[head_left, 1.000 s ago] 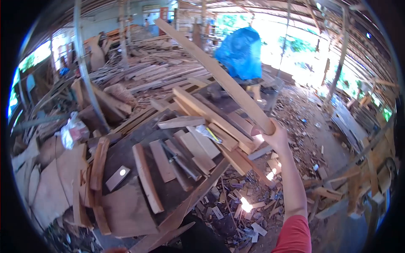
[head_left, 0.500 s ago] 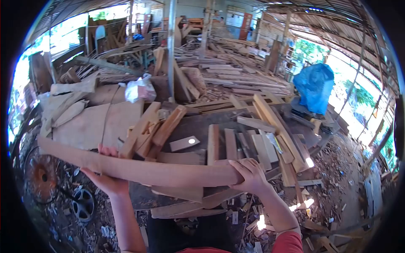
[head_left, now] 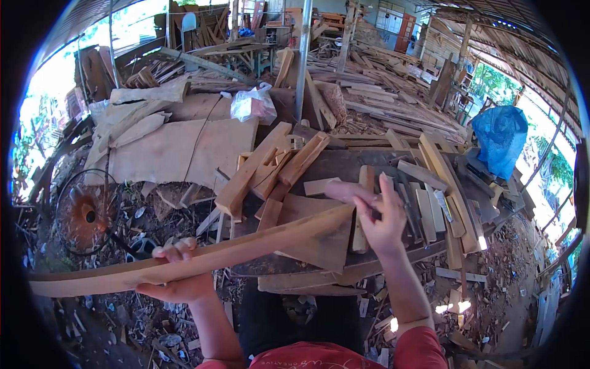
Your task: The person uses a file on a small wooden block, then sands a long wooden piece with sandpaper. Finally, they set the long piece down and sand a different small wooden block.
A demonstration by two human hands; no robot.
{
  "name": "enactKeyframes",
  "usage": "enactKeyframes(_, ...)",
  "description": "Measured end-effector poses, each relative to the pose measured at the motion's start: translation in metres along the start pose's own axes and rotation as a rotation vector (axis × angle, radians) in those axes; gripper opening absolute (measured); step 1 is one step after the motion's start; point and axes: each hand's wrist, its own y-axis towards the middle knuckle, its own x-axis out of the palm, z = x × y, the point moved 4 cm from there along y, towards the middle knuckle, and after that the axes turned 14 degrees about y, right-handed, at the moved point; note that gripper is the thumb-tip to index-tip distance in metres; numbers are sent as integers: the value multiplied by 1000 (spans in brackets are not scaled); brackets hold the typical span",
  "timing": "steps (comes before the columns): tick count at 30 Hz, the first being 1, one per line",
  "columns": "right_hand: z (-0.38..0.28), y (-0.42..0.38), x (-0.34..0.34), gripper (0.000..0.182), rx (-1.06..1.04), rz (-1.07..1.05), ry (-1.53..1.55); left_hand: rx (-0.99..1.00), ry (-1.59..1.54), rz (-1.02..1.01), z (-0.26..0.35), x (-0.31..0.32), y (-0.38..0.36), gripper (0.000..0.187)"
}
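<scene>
A long, slightly curved wooden board (head_left: pixel 246 249) slants across the front, its left end low and its right end raised over the bench. My left hand (head_left: pixel 175 270) is closed round it left of its middle, fingers over the top edge and palm below. Beside the board's right end is my right hand (head_left: pixel 386 221), index finger pointing up and thumb close to the tip. Between that thumb and finger sits a rounded pinkish-brown piece (head_left: pixel 349 191); its kind I cannot tell. Under the board's right part lies a flat brown panel (head_left: pixel 319 246) on the bench.
Stacked wooden blocks (head_left: pixel 252 172) and several strips (head_left: pixel 430 206) lie on the dark bench (head_left: pixel 393 161). A wide plank (head_left: pixel 184 150) with a plastic bag (head_left: pixel 253 104) is behind to the left. A rusty wheel (head_left: pixel 86 212) stands at left, a blue tarp (head_left: pixel 501 141) at right. Scraps litter the floor.
The board's left end has dropped and swung toward me, tilting it. My right hand has let go of the board's right end and risen. The whole view has shifted right and up.
</scene>
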Motion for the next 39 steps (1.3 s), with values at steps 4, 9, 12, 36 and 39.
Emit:
enactKeyframes(4,5,-48,38,72,217,-189,-38,-14,39,-184,1,-7,-8,65)
enactKeyframes(9,-1,-72,48,80,377,-65,58,-110,-93,-402,1,-5,-8,63)
enactKeyframes(12,10,-87,53,79,624,97,371,-138,-136,-453,1,-6,-11,62)
enactKeyframes(36,-29,-86,58,28,488,-275,400,-180,-9,-548,11,26,-35,59)
enactKeyframes(39,48,-105,48,29,824,-234,257,-162,-95,-410,7,10,-40,68)
